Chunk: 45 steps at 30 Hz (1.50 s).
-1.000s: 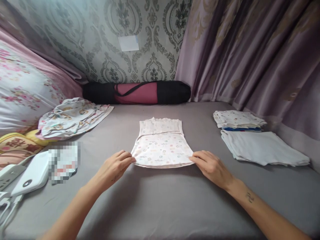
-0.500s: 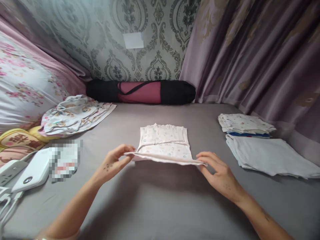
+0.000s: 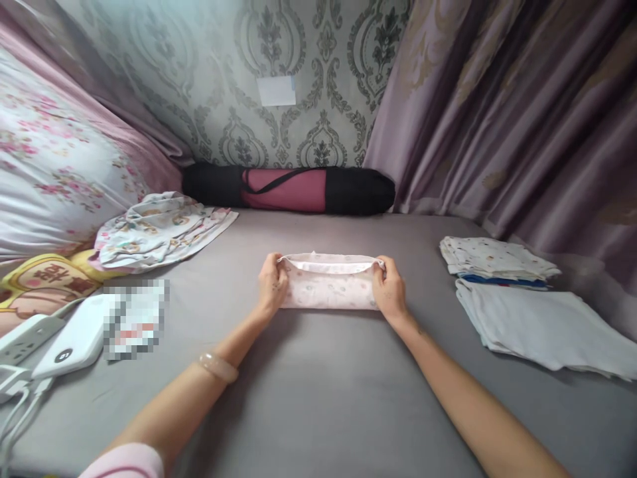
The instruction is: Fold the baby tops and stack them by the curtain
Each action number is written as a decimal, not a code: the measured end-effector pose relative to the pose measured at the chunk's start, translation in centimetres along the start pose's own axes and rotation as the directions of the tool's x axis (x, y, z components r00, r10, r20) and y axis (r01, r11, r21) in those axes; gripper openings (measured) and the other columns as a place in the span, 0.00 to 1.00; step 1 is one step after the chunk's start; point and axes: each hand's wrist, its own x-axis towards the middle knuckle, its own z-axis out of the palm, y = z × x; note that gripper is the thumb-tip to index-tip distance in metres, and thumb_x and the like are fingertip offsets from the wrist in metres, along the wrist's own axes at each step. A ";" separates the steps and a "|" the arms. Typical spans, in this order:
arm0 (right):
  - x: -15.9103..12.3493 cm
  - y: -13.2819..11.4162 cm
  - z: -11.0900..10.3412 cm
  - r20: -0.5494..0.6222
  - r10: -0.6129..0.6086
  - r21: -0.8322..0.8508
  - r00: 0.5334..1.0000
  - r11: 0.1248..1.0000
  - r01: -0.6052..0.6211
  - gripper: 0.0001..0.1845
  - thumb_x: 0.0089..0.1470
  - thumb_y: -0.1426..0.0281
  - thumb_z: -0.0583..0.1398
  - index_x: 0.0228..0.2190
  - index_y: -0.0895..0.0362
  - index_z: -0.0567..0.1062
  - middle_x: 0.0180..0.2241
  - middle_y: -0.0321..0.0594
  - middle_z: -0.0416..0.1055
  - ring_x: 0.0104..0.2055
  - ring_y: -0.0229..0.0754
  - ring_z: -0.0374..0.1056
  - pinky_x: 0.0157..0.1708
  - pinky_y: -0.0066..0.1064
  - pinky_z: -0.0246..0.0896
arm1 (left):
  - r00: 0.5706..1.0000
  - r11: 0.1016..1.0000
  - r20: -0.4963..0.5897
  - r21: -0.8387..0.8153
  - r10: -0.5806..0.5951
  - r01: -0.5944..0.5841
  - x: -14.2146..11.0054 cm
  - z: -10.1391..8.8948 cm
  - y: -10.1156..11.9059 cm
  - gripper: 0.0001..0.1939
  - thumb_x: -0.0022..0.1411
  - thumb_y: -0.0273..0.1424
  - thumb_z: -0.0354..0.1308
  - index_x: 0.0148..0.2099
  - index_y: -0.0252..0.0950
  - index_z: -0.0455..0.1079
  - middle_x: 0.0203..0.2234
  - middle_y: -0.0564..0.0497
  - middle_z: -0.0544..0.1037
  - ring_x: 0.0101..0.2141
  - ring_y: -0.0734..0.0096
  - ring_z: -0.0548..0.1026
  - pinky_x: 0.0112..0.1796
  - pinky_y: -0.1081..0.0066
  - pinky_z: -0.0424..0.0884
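Note:
A pale pink printed garment [image 3: 329, 291], folded into a wide flat bundle, lies on the grey bed sheet [image 3: 318, 398] in front of me. Its upper edge gapes a little between my hands and shows a white strip of cloth. My left hand [image 3: 273, 284] pinches the left upper corner, and my right hand [image 3: 391, 289] pinches the right one. Both hands are closed on the cloth. The garment's exact kind is hidden by the folds.
At right lie a folded white cloth [image 3: 542, 325] and a folded printed stack [image 3: 497, 257]. A crumpled printed cloth [image 3: 159, 232] lies at left, near a white power bank [image 3: 74, 338] and a power strip [image 3: 30, 335]. A black and maroon roll bag [image 3: 288, 189] rests against the wall.
My hands have moved away from me and closer together, carrying the garment's near edge up over the rest. The garment now looks shorter, folded over on itself.

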 end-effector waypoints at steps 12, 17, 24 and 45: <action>2.5 2.0 2.4 0.138 0.215 -0.369 0.967 0.917 -0.151 0.19 0.65 0.62 0.49 0.44 0.59 0.73 0.37 0.50 0.77 0.37 0.47 0.72 0.33 0.30 0.56 | 0.990 0.964 0.141 0.267 -0.025 -0.014 2.7 2.5 -1.5 0.13 0.69 0.33 0.42 0.51 0.35 0.62 0.37 0.44 0.76 0.39 0.62 0.75 0.39 0.68 0.67; 4.0 2.1 2.7 0.250 0.406 -0.464 0.879 0.847 -0.259 0.20 0.62 0.60 0.51 0.38 0.60 0.77 0.39 0.53 0.77 0.43 0.50 0.73 0.36 0.31 0.59 | 0.964 0.903 0.155 0.408 -0.214 0.135 3.5 3.1 -1.2 0.13 0.69 0.37 0.45 0.43 0.35 0.66 0.33 0.43 0.78 0.38 0.60 0.76 0.35 0.69 0.65; 4.0 1.7 2.6 0.231 0.407 -0.481 0.884 0.838 -0.260 0.19 0.64 0.63 0.49 0.43 0.60 0.75 0.41 0.53 0.76 0.45 0.51 0.72 0.40 0.33 0.60 | 0.969 0.870 0.154 0.484 -0.193 0.097 3.3 3.0 -0.8 0.15 0.71 0.37 0.41 0.41 0.36 0.66 0.35 0.42 0.78 0.38 0.62 0.76 0.34 0.70 0.63; 5.5 2.1 2.7 0.292 0.530 -0.466 0.796 0.806 -0.366 0.23 0.62 0.59 0.51 0.39 0.64 0.78 0.43 0.61 0.75 0.49 0.55 0.71 0.42 0.34 0.64 | 0.932 0.852 0.145 0.470 -0.333 0.232 4.0 2.8 -0.5 0.15 0.68 0.38 0.45 0.45 0.33 0.66 0.38 0.37 0.78 0.43 0.54 0.76 0.40 0.65 0.68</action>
